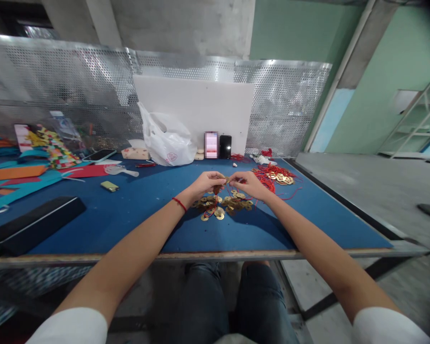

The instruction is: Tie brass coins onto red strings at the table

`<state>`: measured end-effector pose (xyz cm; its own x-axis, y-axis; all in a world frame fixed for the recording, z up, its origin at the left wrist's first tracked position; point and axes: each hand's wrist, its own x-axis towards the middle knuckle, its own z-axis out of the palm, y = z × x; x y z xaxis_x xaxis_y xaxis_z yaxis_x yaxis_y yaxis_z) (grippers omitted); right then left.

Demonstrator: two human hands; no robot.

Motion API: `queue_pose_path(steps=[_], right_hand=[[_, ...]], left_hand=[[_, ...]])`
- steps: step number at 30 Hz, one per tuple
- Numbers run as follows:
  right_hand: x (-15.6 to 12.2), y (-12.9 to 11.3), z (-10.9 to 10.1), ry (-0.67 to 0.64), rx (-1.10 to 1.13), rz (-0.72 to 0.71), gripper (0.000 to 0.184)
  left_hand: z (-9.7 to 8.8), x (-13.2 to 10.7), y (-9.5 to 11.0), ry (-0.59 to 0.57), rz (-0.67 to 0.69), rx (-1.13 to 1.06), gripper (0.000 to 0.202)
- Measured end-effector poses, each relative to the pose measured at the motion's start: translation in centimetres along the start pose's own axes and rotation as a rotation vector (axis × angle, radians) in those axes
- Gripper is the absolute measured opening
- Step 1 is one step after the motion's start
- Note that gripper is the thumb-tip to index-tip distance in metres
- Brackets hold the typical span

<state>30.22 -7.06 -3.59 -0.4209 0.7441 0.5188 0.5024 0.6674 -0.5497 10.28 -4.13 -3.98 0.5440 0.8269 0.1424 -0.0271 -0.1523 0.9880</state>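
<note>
My left hand [208, 183] and my right hand [250, 183] meet over the middle of the blue table, fingers closed. Between their fingertips is a brass-coloured coin [227, 180], gripped by the left and touched by the right. Red cord [230, 190] hangs below the right fingers, and seems pinched there. Loose brass coins [236, 204] lie in a heap right under both hands, several with red cord among them. Beyond my right hand sits a tangle of red cords [267, 177] with more strung coins [281, 178] on it.
At the back stand two phones [225, 146], a white plastic bag [168, 138] and a tissue pack [135, 153]. Coloured strips [17, 174], a clear plastic scoop [122, 170] and a long black case [36, 224] lie to the left. The table's front edge [200, 256] is near my lap.
</note>
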Motion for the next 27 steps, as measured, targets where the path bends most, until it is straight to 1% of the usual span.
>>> queue_pose_path(steps=[5, 7, 10, 13, 16, 19, 21, 23, 27], right_hand=[[0.1, 0.4, 0.7, 0.016, 0.055, 0.064, 0.028], [0.2, 0.8, 0.8, -0.017, 0.085, 0.073, 0.028], [0.2, 1.3, 0.9, -0.085, 0.123, 0.084, 0.027], [0.2, 1.3, 0.9, -0.113, 0.111, 0.088, 0.027], [0.0, 0.8, 0.9, -0.092, -0.018, 0.037, 0.023], [-0.2, 0.1, 0.9, -0.042, -0.278, -0.004, 0.014], [-0.4, -0.5, 0.8, -0.019, -0.411, -0.015, 0.012], [-0.4, -0.9, 0.9, 0.007, -0.468, -0.023, 0.014], [-0.4, -1.4, 1.1, 0.094, -0.481, -0.050, 0.017]], left_hand=[[0.1, 0.1, -0.3, -0.016, 0.031, 0.114, 0.028], [0.1, 0.1, -0.3, -0.039, 0.032, 0.144, 0.026], [0.2, 0.1, -0.4, -0.043, 0.025, 0.190, 0.022], [0.3, 0.0, -0.3, -0.042, 0.011, 0.210, 0.018], [0.5, -0.3, -0.1, -0.049, -0.002, 0.201, 0.016], [0.8, -0.5, 0.2, -0.054, -0.003, 0.203, 0.012], [0.9, -0.6, 0.4, -0.057, -0.001, 0.205, 0.010], [1.0, -0.7, 0.6, -0.065, 0.004, 0.193, 0.009], [1.1, -0.6, 0.8, -0.080, 0.031, 0.170, 0.013]])
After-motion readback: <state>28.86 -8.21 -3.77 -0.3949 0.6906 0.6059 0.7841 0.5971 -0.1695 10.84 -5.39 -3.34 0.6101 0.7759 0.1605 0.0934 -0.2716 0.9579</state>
